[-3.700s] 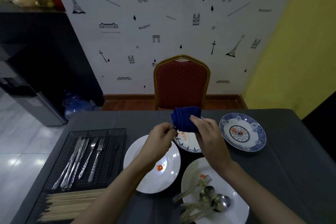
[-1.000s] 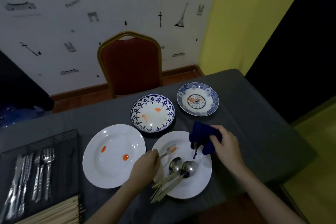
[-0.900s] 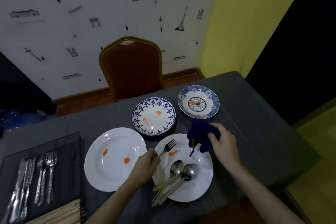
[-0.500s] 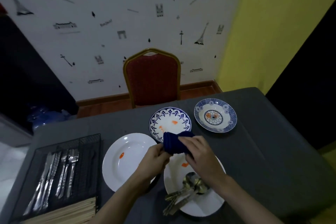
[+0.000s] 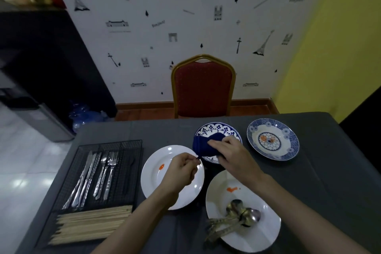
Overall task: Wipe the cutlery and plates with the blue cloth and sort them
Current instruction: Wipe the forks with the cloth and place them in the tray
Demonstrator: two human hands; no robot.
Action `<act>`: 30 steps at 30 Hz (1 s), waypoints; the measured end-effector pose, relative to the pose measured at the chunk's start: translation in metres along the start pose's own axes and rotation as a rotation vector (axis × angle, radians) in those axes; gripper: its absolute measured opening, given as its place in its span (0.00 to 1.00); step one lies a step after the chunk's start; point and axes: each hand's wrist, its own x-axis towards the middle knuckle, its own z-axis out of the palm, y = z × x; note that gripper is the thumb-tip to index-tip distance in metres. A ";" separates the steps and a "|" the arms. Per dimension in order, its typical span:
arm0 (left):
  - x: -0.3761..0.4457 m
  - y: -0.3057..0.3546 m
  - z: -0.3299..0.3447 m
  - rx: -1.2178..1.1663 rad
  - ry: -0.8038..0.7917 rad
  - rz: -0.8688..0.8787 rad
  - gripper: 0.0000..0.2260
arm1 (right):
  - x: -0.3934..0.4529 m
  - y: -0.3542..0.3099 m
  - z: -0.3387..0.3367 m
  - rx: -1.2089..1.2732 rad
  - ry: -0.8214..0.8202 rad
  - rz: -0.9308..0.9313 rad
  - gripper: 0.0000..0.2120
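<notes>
From the head camera, the right hand [image 5: 233, 158] wraps its curled fingers round a soft, ribbed blue cloth [image 5: 204, 146], bunched into a rounded wad and held above the table [image 5: 321, 173], which is draped in matte dark grey fabric. The left hand [image 5: 181, 171] has its fingers curled in, thumb and forefinger pinching a thin handle end that pokes out of the cloth; what the utensil is cannot be told, since the cloth covers the rest.

Under the cloth sits a round plate with a blue floral rim [image 5: 218, 128], and to its right, apart from it, a second patterned plate [image 5: 273, 142] with a blue border and an orange and blue rosette. Nearer the person lie two glossy plain white plates: the left white plate [image 5: 158, 177] carries an orange smear, and the right white plate [image 5: 263, 239] carries an orange smear and a cluster of metal spoons [image 5: 237, 218], bowls together, handles fanning toward the near edge.

At the left stands a black wire-mesh tray [image 5: 127, 146]; in its compartments lie shiny knives [image 5: 82, 183] and forks [image 5: 107, 173], and across its near section a bundle of pale wooden chopsticks [image 5: 90, 222]. Beyond the table stands a red padded chair [image 5: 203, 88] with a gold frame
</notes>
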 end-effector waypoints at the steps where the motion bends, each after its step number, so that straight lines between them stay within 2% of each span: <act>1: 0.001 0.001 -0.002 -0.012 0.006 -0.015 0.07 | 0.002 -0.006 0.003 0.007 -0.008 -0.034 0.25; 6: -0.001 0.000 -0.014 -0.131 0.014 -0.085 0.08 | 0.005 -0.006 0.007 0.001 0.018 -0.057 0.26; 10: -0.005 -0.007 -0.025 -0.212 -0.009 -0.096 0.08 | 0.004 -0.011 0.019 -0.073 0.088 -0.200 0.19; 14: -0.011 -0.015 -0.028 -0.155 -0.008 -0.041 0.07 | 0.000 0.000 0.036 -0.113 -0.019 -0.202 0.19; 18: -0.017 -0.019 -0.030 -0.201 -0.014 -0.039 0.07 | 0.005 0.013 0.033 -0.168 -0.109 -0.165 0.19; 20: -0.019 -0.011 -0.029 -0.280 -0.006 -0.001 0.06 | 0.004 0.026 0.029 -0.183 -0.127 -0.031 0.16; 22: -0.016 0.005 -0.033 -0.359 0.041 0.077 0.06 | -0.001 0.036 0.026 -0.068 -0.098 0.202 0.15; 24: -0.005 0.020 -0.040 -0.349 0.094 0.139 0.09 | -0.003 0.040 0.021 0.072 -0.022 0.417 0.13; 26: 0.006 0.026 -0.048 -0.313 0.140 0.110 0.13 | 0.000 0.041 0.018 0.175 0.054 0.578 0.11; 30: 0.017 0.008 -0.051 -0.121 0.166 -0.047 0.11 | 0.009 0.037 0.011 0.468 0.187 0.831 0.05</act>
